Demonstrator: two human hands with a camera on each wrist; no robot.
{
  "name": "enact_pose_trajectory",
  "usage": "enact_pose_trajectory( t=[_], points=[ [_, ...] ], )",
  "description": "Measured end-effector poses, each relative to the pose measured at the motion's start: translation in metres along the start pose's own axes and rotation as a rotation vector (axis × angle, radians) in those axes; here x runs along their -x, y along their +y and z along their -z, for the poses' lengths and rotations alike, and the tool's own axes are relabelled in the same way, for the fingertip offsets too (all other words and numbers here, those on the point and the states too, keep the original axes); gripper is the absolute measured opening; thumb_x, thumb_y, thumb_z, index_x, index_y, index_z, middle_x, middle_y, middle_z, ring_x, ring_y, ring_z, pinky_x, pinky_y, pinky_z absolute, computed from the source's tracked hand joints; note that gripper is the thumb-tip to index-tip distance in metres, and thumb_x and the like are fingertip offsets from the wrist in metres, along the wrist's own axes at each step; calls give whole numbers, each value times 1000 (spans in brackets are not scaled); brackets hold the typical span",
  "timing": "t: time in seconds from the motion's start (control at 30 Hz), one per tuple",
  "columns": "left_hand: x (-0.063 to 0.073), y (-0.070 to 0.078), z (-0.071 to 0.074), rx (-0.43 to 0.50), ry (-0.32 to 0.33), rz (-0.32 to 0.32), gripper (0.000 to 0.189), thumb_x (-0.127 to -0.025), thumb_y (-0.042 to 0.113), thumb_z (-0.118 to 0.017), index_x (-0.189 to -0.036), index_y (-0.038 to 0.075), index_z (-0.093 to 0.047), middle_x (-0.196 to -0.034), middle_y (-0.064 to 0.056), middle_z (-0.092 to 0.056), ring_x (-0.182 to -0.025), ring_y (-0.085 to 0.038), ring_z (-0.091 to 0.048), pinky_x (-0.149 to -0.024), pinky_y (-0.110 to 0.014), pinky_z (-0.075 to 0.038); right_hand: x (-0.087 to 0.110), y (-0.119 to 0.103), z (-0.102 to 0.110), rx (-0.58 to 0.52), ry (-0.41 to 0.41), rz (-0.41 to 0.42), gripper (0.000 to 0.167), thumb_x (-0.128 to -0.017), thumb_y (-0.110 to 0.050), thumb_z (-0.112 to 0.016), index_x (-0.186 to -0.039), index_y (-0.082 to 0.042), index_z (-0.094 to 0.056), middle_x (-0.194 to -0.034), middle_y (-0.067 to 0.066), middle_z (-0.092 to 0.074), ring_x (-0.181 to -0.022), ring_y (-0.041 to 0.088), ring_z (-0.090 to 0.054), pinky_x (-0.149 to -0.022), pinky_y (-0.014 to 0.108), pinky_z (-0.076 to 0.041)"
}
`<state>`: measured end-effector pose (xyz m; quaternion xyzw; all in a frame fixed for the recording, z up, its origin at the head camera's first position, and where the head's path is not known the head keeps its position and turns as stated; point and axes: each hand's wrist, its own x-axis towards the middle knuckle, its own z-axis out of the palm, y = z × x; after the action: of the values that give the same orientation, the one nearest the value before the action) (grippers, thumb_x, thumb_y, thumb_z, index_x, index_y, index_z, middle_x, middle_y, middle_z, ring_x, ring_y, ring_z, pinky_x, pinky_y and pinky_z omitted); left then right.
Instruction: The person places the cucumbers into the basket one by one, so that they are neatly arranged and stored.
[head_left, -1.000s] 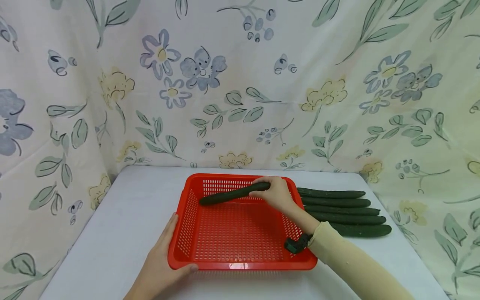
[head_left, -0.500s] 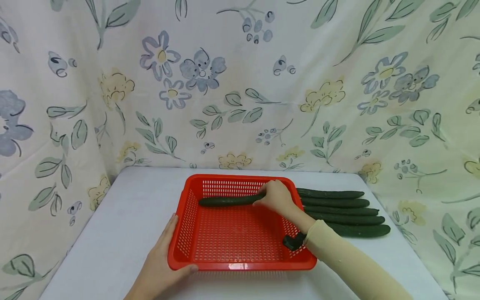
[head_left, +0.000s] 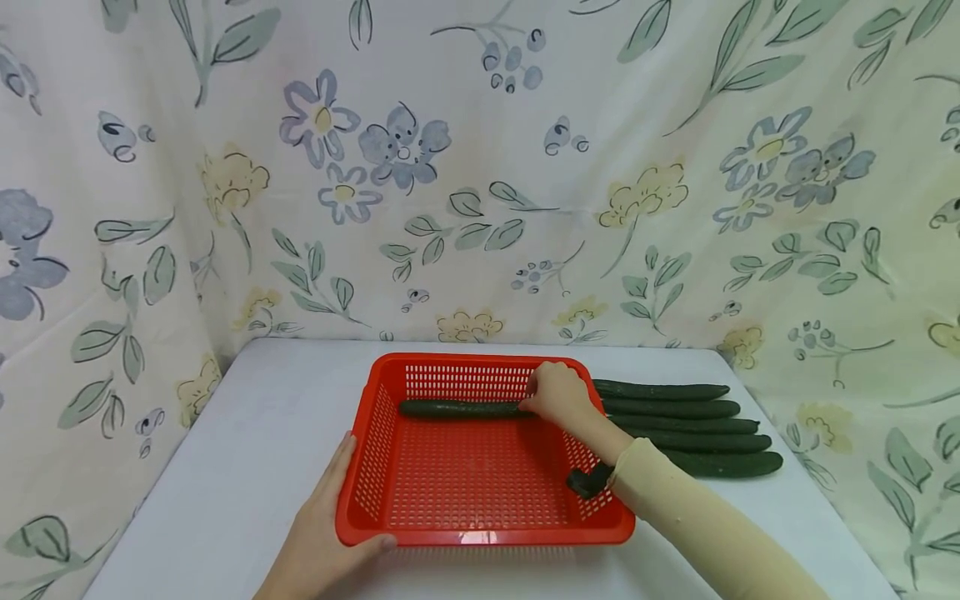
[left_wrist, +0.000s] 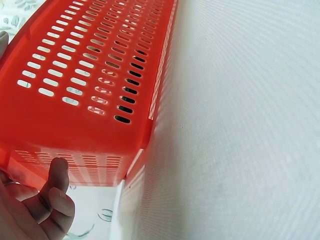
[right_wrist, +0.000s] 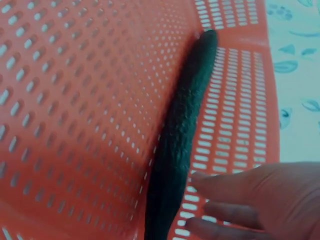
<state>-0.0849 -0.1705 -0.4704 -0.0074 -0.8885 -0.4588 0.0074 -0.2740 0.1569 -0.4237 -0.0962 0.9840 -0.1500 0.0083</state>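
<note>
One dark green cucumber [head_left: 457,409] lies along the back of the red plastic basket [head_left: 480,537], on its perforated floor and parallel to the far wall. My right hand [head_left: 558,396] is over the cucumber's right end. In the right wrist view its fingers [right_wrist: 225,187] extend loosely beside the cucumber, not wrapped round it. My left hand [head_left: 318,512] braces the basket's near left corner, its thumb on the front rim and its fingers along the outer left side. Left wrist view: slightly bent fingers [left_wrist: 57,200] appear beside the basket wall.
Several more cucumbers [head_left: 720,425] lie in a row on the white table [head_left: 247,417] to the right of the basket, their left ends hidden by it and my forearm. A floral cloth [head_left: 480,167] hangs behind the table.
The cucumber, held tilted with its right end raised, has come down flat on the basket floor. My right hand has lowered and loosened from it; the left hand keeps its place.
</note>
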Motion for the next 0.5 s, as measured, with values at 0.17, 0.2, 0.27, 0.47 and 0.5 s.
enact_pose_trajectory(
  t=[0.17, 0.2, 0.27, 0.47, 0.5],
  points=[
    [-1, -1, -1, 12, 0, -1, 134, -74, 56, -91, -173, 27, -6, -177, -10, -19, -149, -41, -42, -92, -50, -63, 0, 10, 13, -72, 66, 64, 16, -85, -26, -89, -80, -13, -80, -77, -1, -76, -70, 18, -69, -65, 40, -60],
    [-1, -1, -1, 13, 1, -5, 134, -74, 55, -91, -173, 27, -6, -177, -10, -19, -149, -41, -42, -92, -50, -63, 1, 12, 16, -104, 76, 78, 15, -87, -25, -88, -82, -13, -80, -80, -1, -76, -72, 18, -69, -68, 41, -61],
    [-1, -1, -1, 16, 3, -9, 133, -74, 55, -92, -173, 28, -6, -177, -10, -19, -149, -40, -42, -92, -49, -64, 4, 17, 24, -169, 89, 100, 14, -89, -25, -85, -86, -12, -81, -82, 0, -77, -75, 18, -70, -73, 43, -61],
    [0, 0, -1, 5, 6, 4, 133, -73, 56, -92, -172, 32, -6, -177, -8, -20, -146, -39, -46, -91, -48, -64, 16, 34, 43, -319, 160, 185, 13, -94, -27, -83, -91, -14, -83, -86, -2, -77, -79, 17, -67, -70, 37, -55],
    [1, 0, 0, 3, 6, 5, 133, -73, 56, -92, -172, 32, -6, -177, -8, -20, -145, -39, -46, -91, -47, -64, 19, 38, 46, -332, 170, 194, 13, -94, -27, -82, -92, -15, -83, -86, -2, -76, -79, 17, -65, -69, 36, -53]
  ],
)
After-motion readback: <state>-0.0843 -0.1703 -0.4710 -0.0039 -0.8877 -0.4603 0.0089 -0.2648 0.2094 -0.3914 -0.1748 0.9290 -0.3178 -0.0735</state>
